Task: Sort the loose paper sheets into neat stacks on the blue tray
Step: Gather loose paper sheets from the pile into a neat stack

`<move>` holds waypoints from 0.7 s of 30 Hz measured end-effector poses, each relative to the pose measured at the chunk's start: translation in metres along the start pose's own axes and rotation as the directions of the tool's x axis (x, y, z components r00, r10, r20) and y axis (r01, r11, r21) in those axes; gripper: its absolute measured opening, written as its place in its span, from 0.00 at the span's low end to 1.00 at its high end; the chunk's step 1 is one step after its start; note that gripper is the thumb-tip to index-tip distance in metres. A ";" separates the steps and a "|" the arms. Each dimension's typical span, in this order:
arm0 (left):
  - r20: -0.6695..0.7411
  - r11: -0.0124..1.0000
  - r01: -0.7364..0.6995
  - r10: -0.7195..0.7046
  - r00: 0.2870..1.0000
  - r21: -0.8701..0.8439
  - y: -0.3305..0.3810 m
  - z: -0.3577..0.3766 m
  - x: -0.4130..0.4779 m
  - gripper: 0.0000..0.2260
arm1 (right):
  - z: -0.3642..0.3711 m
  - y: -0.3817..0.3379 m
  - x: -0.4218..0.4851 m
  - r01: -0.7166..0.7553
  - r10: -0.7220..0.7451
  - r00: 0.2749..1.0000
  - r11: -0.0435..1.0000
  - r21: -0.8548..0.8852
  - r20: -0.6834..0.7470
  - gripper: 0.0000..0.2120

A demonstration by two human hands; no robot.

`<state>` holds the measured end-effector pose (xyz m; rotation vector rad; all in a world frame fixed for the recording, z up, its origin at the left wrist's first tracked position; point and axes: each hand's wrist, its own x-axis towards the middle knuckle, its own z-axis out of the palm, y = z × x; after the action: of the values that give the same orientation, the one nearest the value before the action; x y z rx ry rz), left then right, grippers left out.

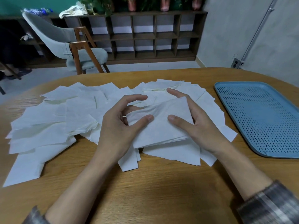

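Here, both hands meet over the middle of the wooden bench [161, 185], holding a small stack of white sheets [161, 128] between them. The left hand [118, 125] has its grip closed on the stack's left end, thumb pressed on top and the lower fingers curled beneath, while its forefinger arches free above. The right hand [197, 122] grips the right end, thumb on top and fingers running along the far edge. The stack is tilted and sits just above the loose sheets [61, 115], which lie overlapping across the bench from its left side to near the blue tray [262, 113]. The tray rests flat on the bench at the right, apart from the sheets, with no paper on it
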<state>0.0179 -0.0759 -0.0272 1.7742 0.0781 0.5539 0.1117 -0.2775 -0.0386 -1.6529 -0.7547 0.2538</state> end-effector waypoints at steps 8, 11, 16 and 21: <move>-0.049 0.995 -0.044 0.049 0.998 0.085 -0.008 0.000 0.000 0.16 | 0.001 -0.001 0.000 -0.002 0.003 0.999 0.999 0.033 -0.035 0.26; -0.172 0.975 -0.057 0.095 0.981 0.217 -0.013 -0.001 0.002 0.15 | -0.002 0.000 0.002 0.032 -0.023 0.997 0.991 0.127 -0.067 0.30; 0.033 0.997 0.049 -0.051 0.998 0.059 -0.006 -0.003 0.002 0.20 | -0.007 -0.002 0.002 0.013 0.005 0.999 0.930 0.367 -0.050 0.35; 0.103 0.990 0.139 -0.136 0.985 -0.017 -0.002 0.001 0.000 0.26 | -0.008 0.003 0.004 -0.009 0.026 0.994 0.987 0.159 -0.105 0.36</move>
<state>0.0189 -0.0762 -0.0297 1.7555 0.1216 0.3630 0.1207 -0.2816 -0.0379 -1.5106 -0.6235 0.2296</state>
